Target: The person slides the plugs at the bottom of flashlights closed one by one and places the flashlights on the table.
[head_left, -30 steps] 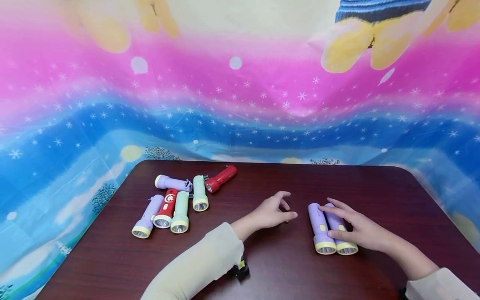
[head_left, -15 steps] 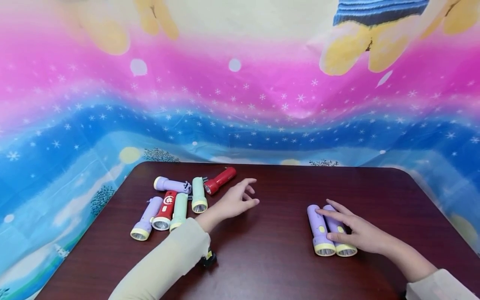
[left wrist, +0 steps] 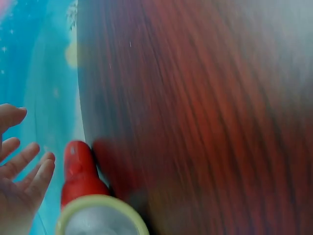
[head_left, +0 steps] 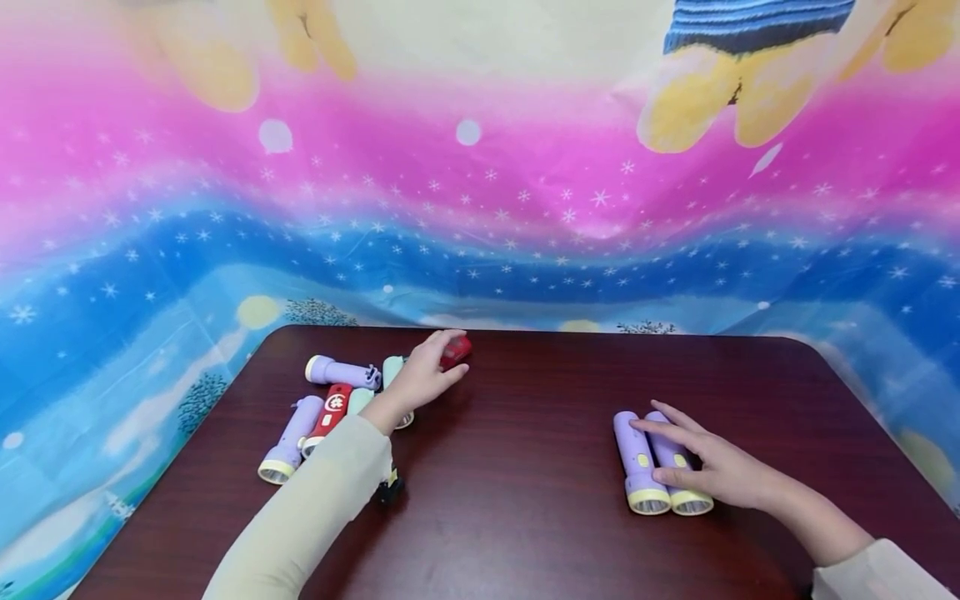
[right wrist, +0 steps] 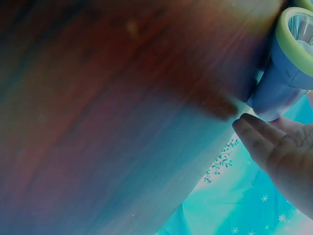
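My left hand (head_left: 420, 379) is over the far part of the table, beside a plain red flashlight (head_left: 456, 352) that it partly covers. In the left wrist view its fingers are spread and apart from the red flashlight (left wrist: 78, 164); a yellow-rimmed flashlight lens (left wrist: 100, 223) is nearer. My right hand (head_left: 723, 467) rests on two purple flashlights lying side by side, a left one (head_left: 636, 454) and a right one (head_left: 666, 442). Its fingers reach loosely across them, fairly straight. The right wrist view shows one flashlight (right wrist: 281, 83) by the fingertips.
Around my left forearm lie a purple flashlight (head_left: 341, 372), another purple flashlight (head_left: 292, 437), a red flashlight with a white emblem (head_left: 336, 404) and two mint-green flashlights, one (head_left: 360, 402) partly hidden by the arm. A patterned cloth (head_left: 480, 250) hangs behind the dark wooden table (head_left: 525, 517).
My left hand has moved left and away from me, from the middle of the table to the plain red flashlight. The right hand has stayed on the two purple flashlights.
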A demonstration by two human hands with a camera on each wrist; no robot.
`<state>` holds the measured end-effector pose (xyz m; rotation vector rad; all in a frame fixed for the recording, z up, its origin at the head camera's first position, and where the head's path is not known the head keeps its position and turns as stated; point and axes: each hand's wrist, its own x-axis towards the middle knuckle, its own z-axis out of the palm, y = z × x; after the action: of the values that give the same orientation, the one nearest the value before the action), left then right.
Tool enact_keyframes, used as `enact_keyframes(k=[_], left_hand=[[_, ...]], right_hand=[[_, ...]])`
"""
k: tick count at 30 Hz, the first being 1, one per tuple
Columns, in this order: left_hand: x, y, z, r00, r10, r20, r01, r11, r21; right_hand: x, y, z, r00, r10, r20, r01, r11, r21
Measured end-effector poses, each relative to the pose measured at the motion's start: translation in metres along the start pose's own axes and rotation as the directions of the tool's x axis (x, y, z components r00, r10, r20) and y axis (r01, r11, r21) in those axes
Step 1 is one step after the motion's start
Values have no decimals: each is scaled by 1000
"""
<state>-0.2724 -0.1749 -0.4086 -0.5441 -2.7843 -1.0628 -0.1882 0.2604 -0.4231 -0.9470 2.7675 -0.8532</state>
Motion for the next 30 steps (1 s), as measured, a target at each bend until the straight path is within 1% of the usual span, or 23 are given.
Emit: enact_keyframes(k=[4,6,11,15,20,24,30], left_hand=[[4,-9,-5,999,-2,-33,4,999,48],[7,-13,-6,999,-18,-44,20,998,55],[13,-22,-8,997,-60,-48,64,995,83],[16,-29,-7,995,-93,-35,96,991,93],[20,-35,-5,994,-112,-11,112,990,86],[23,-38,-3,991,-134,13,133,988,80],[23,-40,-3,983,-176,51,170,981,96]], right_hand=[[0,-1,0,1000,2,-6,-2,1000,-3],[0,-1,-1,1000,5,-12,-5,1000,-5],[-1,0,-2,1000,0,-5,0,999,35],[-1,0,-1,1000,-2,2,2,999,51],[-1,-1,-1,1000,1,-3,-1,999,44],[-1,-2,0,1000,12,-5,-12,1000,22],[0,-2,-1,1000,18,6,-18,999,32]])
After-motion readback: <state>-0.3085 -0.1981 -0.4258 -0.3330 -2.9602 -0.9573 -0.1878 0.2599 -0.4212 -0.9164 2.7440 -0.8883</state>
